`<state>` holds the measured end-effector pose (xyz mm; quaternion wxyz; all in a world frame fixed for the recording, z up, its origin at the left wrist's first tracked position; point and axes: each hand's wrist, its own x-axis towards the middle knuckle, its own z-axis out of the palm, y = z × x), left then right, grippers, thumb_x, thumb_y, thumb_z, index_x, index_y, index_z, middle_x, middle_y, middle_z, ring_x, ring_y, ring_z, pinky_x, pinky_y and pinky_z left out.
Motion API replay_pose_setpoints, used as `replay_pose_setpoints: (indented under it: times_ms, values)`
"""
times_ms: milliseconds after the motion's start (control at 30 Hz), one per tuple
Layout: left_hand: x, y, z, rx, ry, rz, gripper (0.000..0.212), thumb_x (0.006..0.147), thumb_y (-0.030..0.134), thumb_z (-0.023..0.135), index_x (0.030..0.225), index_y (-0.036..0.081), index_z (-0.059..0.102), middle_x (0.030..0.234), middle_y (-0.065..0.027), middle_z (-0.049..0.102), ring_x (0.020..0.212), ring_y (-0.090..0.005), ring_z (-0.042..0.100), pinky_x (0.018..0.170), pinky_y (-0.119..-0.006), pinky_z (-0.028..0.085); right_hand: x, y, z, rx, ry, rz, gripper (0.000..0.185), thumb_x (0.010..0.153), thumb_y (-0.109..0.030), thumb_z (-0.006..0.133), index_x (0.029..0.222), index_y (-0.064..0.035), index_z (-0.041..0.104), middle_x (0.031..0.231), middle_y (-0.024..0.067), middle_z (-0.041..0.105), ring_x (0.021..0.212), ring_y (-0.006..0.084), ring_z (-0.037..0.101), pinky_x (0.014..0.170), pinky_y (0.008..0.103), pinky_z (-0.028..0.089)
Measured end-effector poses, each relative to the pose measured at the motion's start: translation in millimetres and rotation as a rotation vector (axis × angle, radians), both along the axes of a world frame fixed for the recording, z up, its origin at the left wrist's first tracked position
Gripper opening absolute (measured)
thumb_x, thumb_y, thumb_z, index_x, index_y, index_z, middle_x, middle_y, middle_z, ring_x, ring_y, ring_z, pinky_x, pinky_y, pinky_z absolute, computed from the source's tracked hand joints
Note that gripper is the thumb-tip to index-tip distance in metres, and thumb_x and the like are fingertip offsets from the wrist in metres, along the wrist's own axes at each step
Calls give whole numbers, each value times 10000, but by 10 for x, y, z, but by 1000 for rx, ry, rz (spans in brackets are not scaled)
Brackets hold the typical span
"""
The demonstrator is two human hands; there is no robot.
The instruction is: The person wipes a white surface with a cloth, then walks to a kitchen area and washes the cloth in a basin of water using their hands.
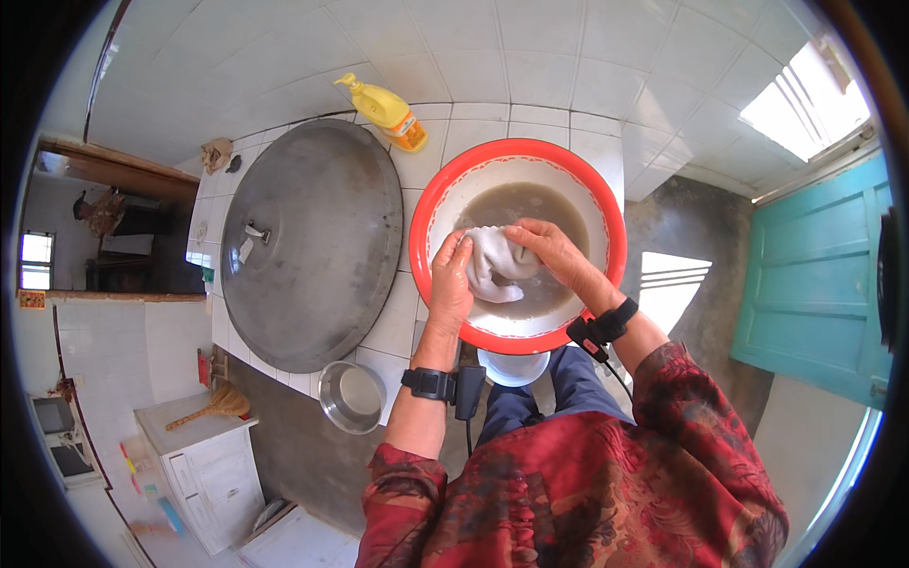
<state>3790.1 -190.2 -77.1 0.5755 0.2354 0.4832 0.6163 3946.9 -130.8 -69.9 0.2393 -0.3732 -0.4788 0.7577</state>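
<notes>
A white cloth item (497, 263), perhaps a sock, hangs between my two hands over a red-rimmed basin (454, 184). My left hand (452, 280) pinches its upper left edge between thumb and fingers. Its upper right edge is gripped by my right hand (554, 252). Murky grey-brown water (525, 202) fills the lower part of the basin, below the cloth. Whether the cloth's hanging end touches the water, I cannot tell.
A large round metal lid (319, 241) covers much of the white tiled counter left of the basin. Behind them stands a yellow pump bottle (387, 113). A metal bowl (351, 397) sits at the counter's front edge, and a pale bucket (513, 366) is below the basin.
</notes>
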Motion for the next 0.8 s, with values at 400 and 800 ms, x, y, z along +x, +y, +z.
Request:
replay_pose_setpoints:
  times_ms: [400, 800]
  values:
    - [526, 65, -172, -242, 282, 149, 260, 859, 235, 466, 769, 18, 577, 673, -15, 533, 631, -74, 438, 547, -244, 384, -422, -51, -14, 1083, -780, -293, 166, 795, -119, 500, 959, -97, 484, 705, 142, 588, 658, 314, 583, 559, 401, 451]
    - [556, 122, -109, -198, 235, 134, 206, 840, 170, 461, 773, 10, 572, 705, -15, 543, 642, -78, 462, 542, -258, 393, -376, 131, 67, 918, -916, -144, 195, 810, -118, 447, 1002, -90, 450, 722, 162, 583, 673, 327, 585, 573, 411, 454]
